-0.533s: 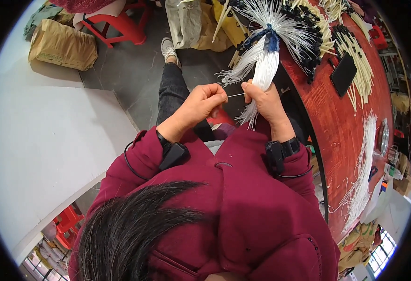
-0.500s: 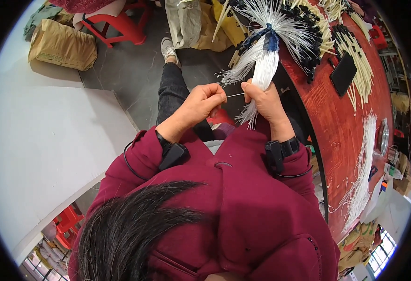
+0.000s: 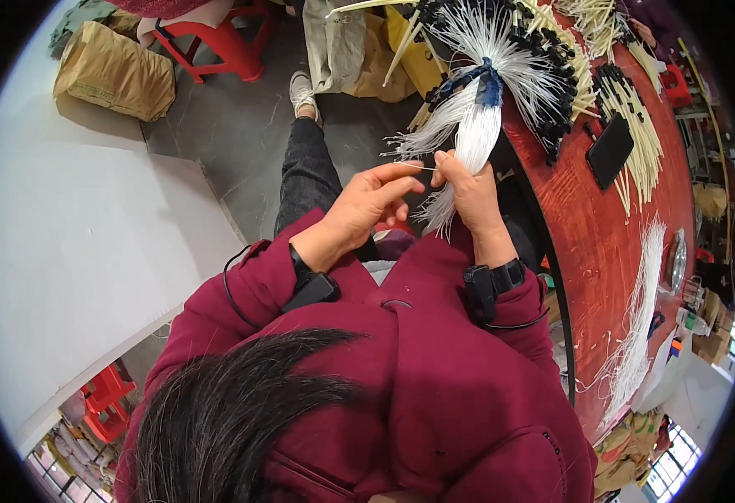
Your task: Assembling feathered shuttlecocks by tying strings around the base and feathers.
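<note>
A thick bundle of white strings point(image 3: 478, 138), tied with a dark blue cloth strip point(image 3: 490, 82), hangs over the table's edge. My right hand point(image 3: 475, 197) is closed around its lower part, with loose ends showing below the fist. One thin strand point(image 3: 422, 167) stretches leftward from the right thumb to my left hand point(image 3: 372, 201). That hand's fingers are apart and loosely bent, the index finger stretched along the strand. No grip on it shows. Above the blue strip the strings fan out toward black-tipped pieces point(image 3: 552, 117) on the table.
The red table point(image 3: 581, 243) curves along the right side. On it lie a black phone point(image 3: 610, 151), cream sticks with black ends point(image 3: 642, 138) and a heap of loose white strings point(image 3: 638, 335). A white board point(image 3: 91, 251) lies left, a paper sack point(image 3: 116, 71) and red stool point(image 3: 225, 46) beyond.
My left hand has loosened from a closed pinch on the strand, its fingers spreading apart. My right hand stays around the bundle. The whole view has shifted slightly.
</note>
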The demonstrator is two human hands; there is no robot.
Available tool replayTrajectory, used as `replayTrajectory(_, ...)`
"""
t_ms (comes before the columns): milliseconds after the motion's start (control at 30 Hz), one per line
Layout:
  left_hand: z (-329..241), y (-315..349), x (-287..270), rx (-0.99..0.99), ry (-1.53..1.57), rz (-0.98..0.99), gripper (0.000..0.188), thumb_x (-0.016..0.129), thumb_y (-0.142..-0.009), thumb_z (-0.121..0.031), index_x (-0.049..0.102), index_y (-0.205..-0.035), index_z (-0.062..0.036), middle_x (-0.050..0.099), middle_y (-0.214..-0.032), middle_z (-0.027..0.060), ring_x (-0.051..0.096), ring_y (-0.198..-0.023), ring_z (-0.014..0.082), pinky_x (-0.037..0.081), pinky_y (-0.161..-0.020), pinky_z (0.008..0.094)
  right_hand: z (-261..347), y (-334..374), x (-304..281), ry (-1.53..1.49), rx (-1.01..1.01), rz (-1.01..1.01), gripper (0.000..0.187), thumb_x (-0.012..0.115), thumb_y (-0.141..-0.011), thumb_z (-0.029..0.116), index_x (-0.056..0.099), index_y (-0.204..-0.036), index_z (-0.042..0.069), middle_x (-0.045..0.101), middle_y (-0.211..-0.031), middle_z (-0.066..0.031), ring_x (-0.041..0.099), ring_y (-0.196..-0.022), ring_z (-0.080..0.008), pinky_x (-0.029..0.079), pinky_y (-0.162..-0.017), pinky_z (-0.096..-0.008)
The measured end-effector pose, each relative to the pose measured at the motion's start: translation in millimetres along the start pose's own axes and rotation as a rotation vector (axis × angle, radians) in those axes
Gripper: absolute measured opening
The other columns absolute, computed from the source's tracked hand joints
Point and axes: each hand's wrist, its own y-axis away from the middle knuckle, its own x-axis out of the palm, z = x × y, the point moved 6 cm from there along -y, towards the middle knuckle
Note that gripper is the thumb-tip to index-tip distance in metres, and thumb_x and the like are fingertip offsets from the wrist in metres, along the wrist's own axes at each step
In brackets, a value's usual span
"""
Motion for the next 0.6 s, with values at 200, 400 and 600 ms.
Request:
replayTrajectory(200,-10.1,-6.2,10.1,0.144,0.051,0.081,0.033,0.053,-0.096,-0.022,0.057,-0.123,-0.0031,0.063,-0.095,0.0008,0.052,-0.063,0.0042,0.039,-0.051,0.0164,-2.3,1.1,3.3,-0.059,0.021,0.012,0.023,0.06,-0.087,0.013,0.058,-0.067,0.003,0.056,-0.061,-0.0026,0.053,-0.058,-0.0109,0.041,-0.06,-0.0249)
replayTrajectory(400,-15.2,-11.9,8.5,0.188,0.113,0.051,0.031,0.053,-0.096,-0.02,0.059,-0.118,0.001,0.063,-0.1,0.004,0.054,-0.064,0.0054,0.042,-0.051,0.017,-4.4,0.3,2.8,-0.06,0.03,0.062,0.023,0.06,-0.086,0.014,0.059,-0.066,0.002,0.058,-0.061,-0.0016,0.054,-0.058,-0.0103,0.041,-0.058,-0.0249)
replayTrajectory(600,-17.5,-15.0,14.7,0.182,0.24,0.108,0.035,0.048,-0.098,-0.02,0.053,-0.123,0.0038,0.06,-0.114,0.0103,0.063,-0.082,0.013,0.053,-0.065,0.0211,0.0,2.1,1.4,0.006,0.026,0.083,0.015,0.06,-0.085,0.011,0.061,-0.073,0.002,0.058,-0.063,-0.0023,0.053,-0.058,-0.0103,0.042,-0.055,-0.025)
